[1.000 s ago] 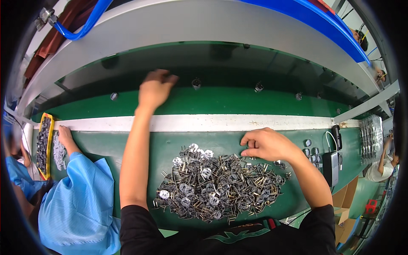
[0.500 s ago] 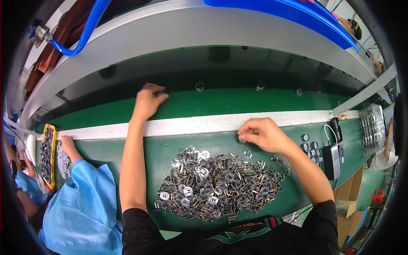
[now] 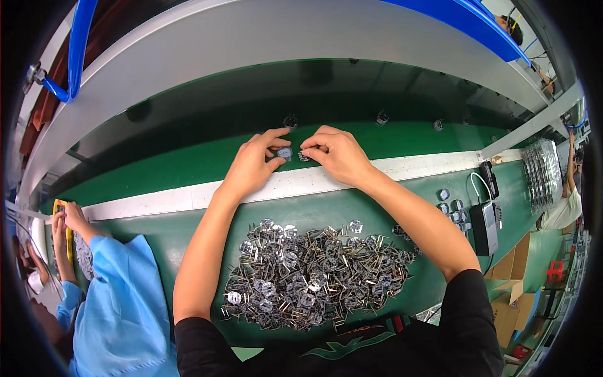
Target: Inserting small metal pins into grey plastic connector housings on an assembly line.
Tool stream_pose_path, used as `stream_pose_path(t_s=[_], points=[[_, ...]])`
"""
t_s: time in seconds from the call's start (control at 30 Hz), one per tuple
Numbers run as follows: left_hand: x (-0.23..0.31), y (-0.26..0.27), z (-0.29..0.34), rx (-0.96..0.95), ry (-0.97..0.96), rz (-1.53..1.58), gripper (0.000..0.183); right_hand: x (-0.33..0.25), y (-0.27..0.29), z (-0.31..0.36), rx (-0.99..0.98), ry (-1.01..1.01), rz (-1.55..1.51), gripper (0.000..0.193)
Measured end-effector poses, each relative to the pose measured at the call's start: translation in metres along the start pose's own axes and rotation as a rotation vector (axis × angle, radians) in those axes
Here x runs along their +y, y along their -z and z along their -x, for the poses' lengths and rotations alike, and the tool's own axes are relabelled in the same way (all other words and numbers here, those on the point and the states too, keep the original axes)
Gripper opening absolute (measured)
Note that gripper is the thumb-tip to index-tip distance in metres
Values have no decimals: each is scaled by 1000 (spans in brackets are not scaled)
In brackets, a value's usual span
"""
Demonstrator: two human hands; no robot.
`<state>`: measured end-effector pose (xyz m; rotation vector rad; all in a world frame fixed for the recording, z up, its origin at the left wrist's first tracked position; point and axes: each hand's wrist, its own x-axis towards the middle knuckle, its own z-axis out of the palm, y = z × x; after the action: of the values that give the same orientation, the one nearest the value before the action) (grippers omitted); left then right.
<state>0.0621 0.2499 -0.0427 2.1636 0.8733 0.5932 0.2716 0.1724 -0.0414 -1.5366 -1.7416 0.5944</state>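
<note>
Over the green conveyor belt (image 3: 188, 166), my left hand (image 3: 252, 164) grips a small round grey plastic housing (image 3: 284, 152) between thumb and fingers. Facing it, my right hand (image 3: 339, 156) pinches a small dark part with metal bits (image 3: 304, 156); a narrow gap separates the two pieces. Just beyond my left fingertips, a round part with pins (image 3: 290, 121) stands on the belt. On the green bench below my forearms lies a large heap of round metal-and-plastic pin parts (image 3: 317, 276).
Similar parts (image 3: 382, 117) stand farther along the belt. A white rail (image 3: 207, 195) divides belt and bench. To the right are several grey housings (image 3: 460, 217), a black-and-white cabled box (image 3: 485, 229) and stacked clear trays (image 3: 541, 176). A blue-sleeved co-worker (image 3: 125, 295) reaches toward a yellow-rimmed tray (image 3: 60, 206).
My left hand has moved right and nearer, bringing the grey housing along. My right hand has gone up and left from the rail to meet it. The co-worker's hands have shifted to the yellow tray.
</note>
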Motion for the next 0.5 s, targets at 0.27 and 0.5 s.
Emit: stream_pose_path(t_s=[0.27,0.5], points=[[-2,-8,-1,-2,63,152,60,-3,-26,-20,10,103,234,13],[2,-16,-4,59,46,59,58,-3,-24,-15,5,60,304,13]])
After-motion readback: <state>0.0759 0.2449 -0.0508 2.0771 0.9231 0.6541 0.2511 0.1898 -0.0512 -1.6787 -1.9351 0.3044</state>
